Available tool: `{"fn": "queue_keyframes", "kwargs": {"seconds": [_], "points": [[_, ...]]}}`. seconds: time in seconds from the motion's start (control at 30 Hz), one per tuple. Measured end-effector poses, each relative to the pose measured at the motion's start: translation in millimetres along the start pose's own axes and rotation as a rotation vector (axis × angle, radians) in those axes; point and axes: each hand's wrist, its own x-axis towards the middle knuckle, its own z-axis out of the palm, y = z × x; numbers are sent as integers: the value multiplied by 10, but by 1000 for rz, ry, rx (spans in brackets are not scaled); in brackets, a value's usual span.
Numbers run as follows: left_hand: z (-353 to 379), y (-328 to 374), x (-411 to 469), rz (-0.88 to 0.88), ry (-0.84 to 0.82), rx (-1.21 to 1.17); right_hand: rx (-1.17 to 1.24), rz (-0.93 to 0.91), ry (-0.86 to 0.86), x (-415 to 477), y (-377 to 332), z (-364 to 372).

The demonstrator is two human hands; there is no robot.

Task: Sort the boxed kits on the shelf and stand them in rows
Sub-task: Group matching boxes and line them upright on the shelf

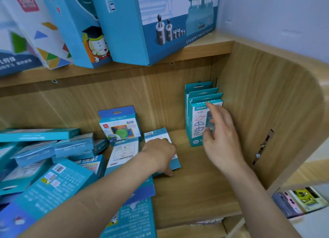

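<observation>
Clerk: Item: flat kit [158,138], a teal card box lying barcode side up in the middle of the shelf [195,189]. The loose heap [53,166] is at nine o'clock and the standing row [197,124] at two o'clock.

Checker: Holds?

Clerk: Left hand [160,154] is on top of the flat kit, its grip curled over the near edge, with one fingertip [169,173] past the rim and the thumb hidden. Right hand [220,136] has its grip spread wide and holds nothing. Its thumb and forefinger rest against the row's front box.

Checker: Handling?

Clerk: Judged light: thin, stiff card with crushable corners and a glossy face that is probably slick. Take it by the two long edges, not by the hang-tab, which would likely bend.

Checker: Row?

Clerk: Three boxes are visible, upright with tabs uppermost, close to the side wall at three o'clock. Their bases are narrow, so they would likely tip if nudged.
</observation>
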Motion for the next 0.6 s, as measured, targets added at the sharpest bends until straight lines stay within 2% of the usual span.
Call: {"fn": "queue_keyframes", "kwargs": {"seconds": [0.13, 0.2, 0.33, 0.47, 0.53, 0.6], "points": [[-92, -3, -80, 66, 160, 40, 36, -14, 5, -43, 51, -27], [-165, -160, -143, 33, 301, -28, 89, -16, -6, -53, 72, -40], [-220, -624, -261, -120, 691, -492, 233, 15, -35, -73, 64, -31], [-171, -677, -307, -159, 727, -980, 289, 30, -63, -110, 74, 22], [-158, -671, -312, -150, 736, -1021, 293, 52, -90, -149, 76, 40], [-158, -684, -293, -133, 766, -954, 199, 57, -95, -191, 79, 47]]}}
